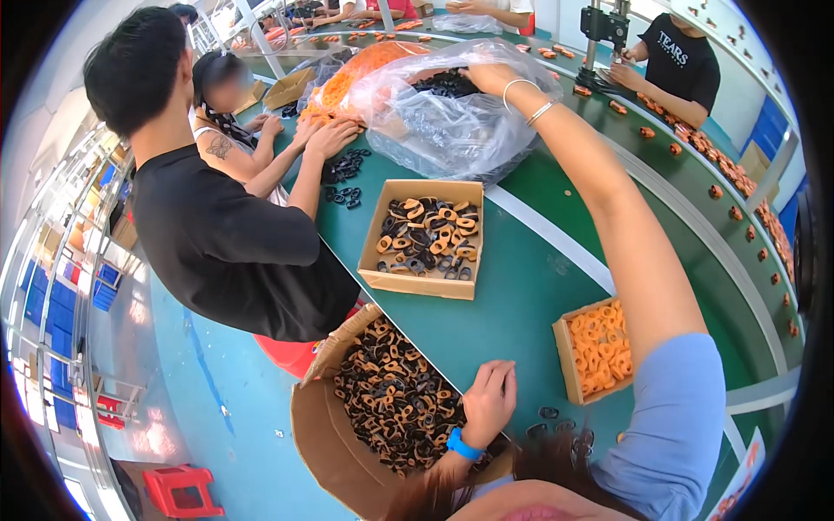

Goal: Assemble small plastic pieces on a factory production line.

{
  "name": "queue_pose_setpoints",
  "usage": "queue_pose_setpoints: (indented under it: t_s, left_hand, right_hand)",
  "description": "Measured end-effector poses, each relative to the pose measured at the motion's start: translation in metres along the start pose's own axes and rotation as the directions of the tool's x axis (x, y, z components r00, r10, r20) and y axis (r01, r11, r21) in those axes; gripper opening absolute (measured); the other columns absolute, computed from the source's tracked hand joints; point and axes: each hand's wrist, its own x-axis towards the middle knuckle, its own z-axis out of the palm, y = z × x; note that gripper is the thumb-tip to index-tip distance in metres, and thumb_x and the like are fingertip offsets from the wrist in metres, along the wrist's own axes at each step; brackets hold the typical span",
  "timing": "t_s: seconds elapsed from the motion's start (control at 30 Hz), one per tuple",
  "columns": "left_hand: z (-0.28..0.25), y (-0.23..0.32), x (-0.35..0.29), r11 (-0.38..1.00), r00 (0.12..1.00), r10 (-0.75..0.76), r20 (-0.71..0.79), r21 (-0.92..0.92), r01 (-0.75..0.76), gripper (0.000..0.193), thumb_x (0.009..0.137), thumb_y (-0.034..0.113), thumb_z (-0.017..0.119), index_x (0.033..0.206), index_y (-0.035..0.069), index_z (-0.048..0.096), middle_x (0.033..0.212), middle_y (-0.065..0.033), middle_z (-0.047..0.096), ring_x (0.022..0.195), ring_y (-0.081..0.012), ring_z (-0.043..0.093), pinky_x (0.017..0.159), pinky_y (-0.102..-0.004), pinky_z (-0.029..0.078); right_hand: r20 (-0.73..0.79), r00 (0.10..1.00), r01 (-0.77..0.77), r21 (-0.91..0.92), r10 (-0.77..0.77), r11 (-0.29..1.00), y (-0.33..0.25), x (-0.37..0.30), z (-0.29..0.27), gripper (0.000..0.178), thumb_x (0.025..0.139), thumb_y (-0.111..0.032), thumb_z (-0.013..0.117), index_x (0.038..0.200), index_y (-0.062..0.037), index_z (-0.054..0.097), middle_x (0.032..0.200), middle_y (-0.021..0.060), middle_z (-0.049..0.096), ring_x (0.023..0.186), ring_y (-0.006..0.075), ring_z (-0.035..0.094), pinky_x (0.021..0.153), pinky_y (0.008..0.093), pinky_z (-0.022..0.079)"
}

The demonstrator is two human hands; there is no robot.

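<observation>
At the far side of the worktable, my right hand (488, 76) reaches into a clear plastic bag (452, 139) of small black parts (446, 83); its fingertips are hidden there. My left hand (492, 398), a blue band on its wrist, rests at the near table edge with fingers curled together and nothing visible in them. Below it stands a large carton (306, 417) full of black-and-orange oval pieces (395, 395). A shallow cardboard box (419, 285) of similar pieces sits mid-table. Near my right upper arm is a smaller box (569, 369) of orange rings (601, 343).
Loose black rings (547, 412) lie near the small box. At left, a person in black (226, 208) handles orange parts (352, 74) beside black piles (346, 165). A curved conveyor (695, 195) with orange-brown pieces runs at right, past a press (602, 30) and another worker (682, 65).
</observation>
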Motion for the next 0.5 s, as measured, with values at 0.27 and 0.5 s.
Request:
queue_pose_setpoints:
  t_s: [0.27,0.5]
  left_hand:
    - [0.006,-0.002,0.0,0.995,0.995,0.102,0.018,-0.003,-0.102,0.01,0.09,0.003,0.068,0.099,0.004,0.071,0.097,-0.0106,0.068,0.058,-0.0205,0.059,0.055,-0.0315,0.049]
    - [0.011,-0.007,0.002,0.982,0.982,0.186,-0.024,-0.008,-0.186,0.009,0.09,0.003,0.067,0.098,0.003,0.07,0.097,-0.0123,0.068,0.062,-0.0235,0.061,0.058,-0.033,0.05]
  right_hand:
    - [0.325,0.946,-0.248,0.71,0.006,0.659,-0.025,-0.157,-0.1,0.03,0.1,-0.034,0.063,0.092,-0.006,0.058,0.064,-0.0006,0.053,0.05,0.0075,0.051,0.046,0.0267,0.039]
    - [0.43,0.866,-0.496,0.663,0.257,0.561,-0.018,-0.458,-0.221,0.028,0.101,-0.025,0.062,0.084,-0.0058,0.05,0.063,-0.001,0.048,0.049,0.0076,0.045,0.047,0.0258,0.036]
